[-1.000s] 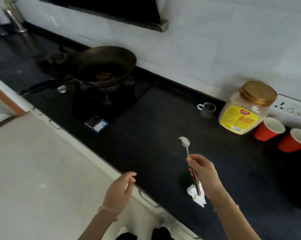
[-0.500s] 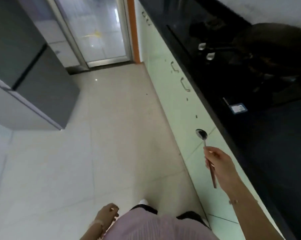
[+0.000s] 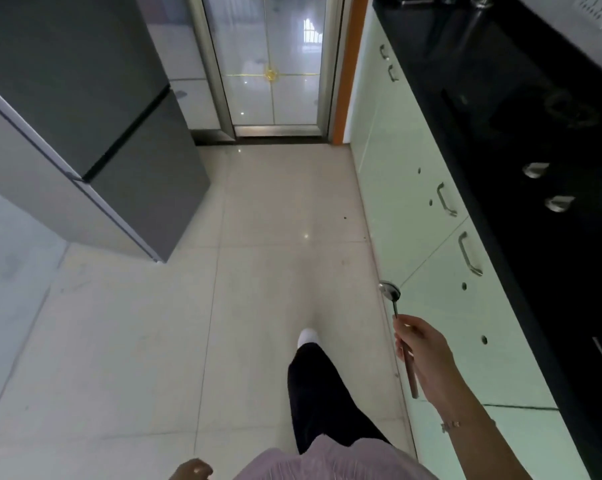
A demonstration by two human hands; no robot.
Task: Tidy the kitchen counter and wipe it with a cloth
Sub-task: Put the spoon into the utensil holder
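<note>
Right hand (image 3: 426, 355) in a closed grip on a metal spoon with brown handle (image 3: 396, 317), beside the black worktop (image 3: 521, 237); left hand (image 3: 190, 470) barely visible, grip unclear.

1. Daylight comes through the glass door (image 3: 270, 64) ahead of me and glares on it.
2. The pale floor (image 3: 154, 341) shows small bright specks and soft reflections.
3. The black worktop (image 3: 535, 133) is dim, with little detail visible.
4. Straight lines bend toward the frame's edges.
5. My left hand (image 3: 191, 471) is shadowed and slightly soft.
</note>
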